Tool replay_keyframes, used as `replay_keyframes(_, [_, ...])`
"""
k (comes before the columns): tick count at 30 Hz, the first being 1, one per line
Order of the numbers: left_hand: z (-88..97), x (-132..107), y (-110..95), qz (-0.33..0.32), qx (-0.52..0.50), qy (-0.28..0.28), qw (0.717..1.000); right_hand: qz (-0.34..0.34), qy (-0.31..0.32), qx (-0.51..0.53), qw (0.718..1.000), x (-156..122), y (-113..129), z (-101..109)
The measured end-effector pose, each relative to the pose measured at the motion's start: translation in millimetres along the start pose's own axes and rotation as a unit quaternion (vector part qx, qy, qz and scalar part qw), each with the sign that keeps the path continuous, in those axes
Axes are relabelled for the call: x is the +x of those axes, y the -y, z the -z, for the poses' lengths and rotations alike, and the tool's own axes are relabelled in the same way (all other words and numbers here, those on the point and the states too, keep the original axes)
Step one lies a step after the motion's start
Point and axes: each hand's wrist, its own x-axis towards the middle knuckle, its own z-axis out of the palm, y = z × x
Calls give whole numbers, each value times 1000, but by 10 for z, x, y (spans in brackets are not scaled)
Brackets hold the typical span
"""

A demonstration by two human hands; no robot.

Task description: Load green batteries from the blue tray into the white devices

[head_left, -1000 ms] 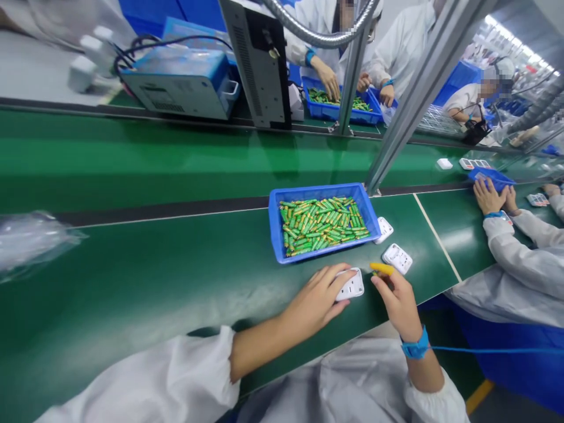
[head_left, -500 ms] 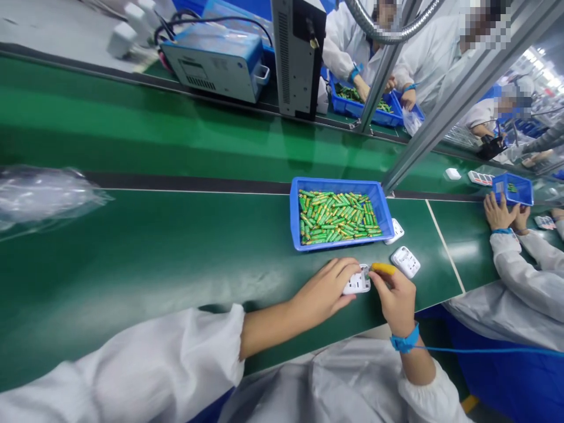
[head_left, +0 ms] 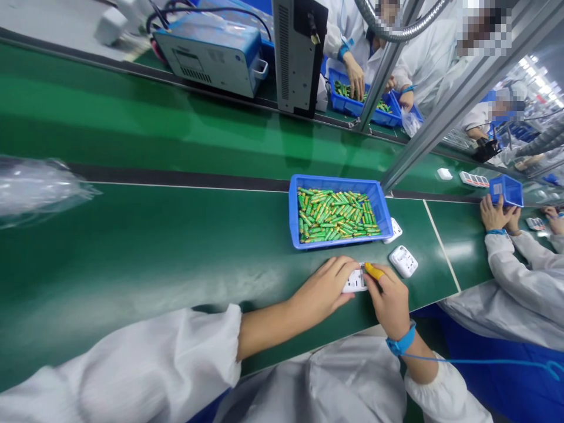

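Observation:
My left hand [head_left: 331, 283] is closed on a small white plastic housing [head_left: 353, 282], steadying it on the green bench with its open, slotted side up. At the housing's right end, my right hand [head_left: 390, 296] has thumb and forefinger pinched together. A yellow cover sits on that forefinger, and whatever the fingertips hold is hidden. Just behind both hands stands a blue bin [head_left: 294, 226] full of green-and-gold batteries [head_left: 337, 214]. A second white housing [head_left: 403, 261] lies to the right of my right hand, and another [head_left: 393, 230] is partly hidden by the bin's corner.
A metal post [head_left: 434, 111] rises behind the bin. Clear plastic bags [head_left: 39, 188] lie at the far left. At right, a co-worker's hands [head_left: 497, 212] touch a small blue bin [head_left: 506, 189]. A blue cord [head_left: 476, 361] runs rightward from my right wrist.
My right hand has moved a little left, its covered forefinger now over the housing's right end. My left hand keeps its hold. Across the bench, a co-worker's hand has shifted over their bin.

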Motion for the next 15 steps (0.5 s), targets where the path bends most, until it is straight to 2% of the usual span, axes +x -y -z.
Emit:
replay_keyframes(10, [32,1,-11,16,-18,6,1000,18,48,-25,998,-140,125,111])
replay_keyframes(13, [35,12,-1,11,-17,7,1000,26,69,-11,997,4,132,243])
replay_keyframes(15, [35,21,6,9,-14,8,1000,39,73,2,997,240,83,319])
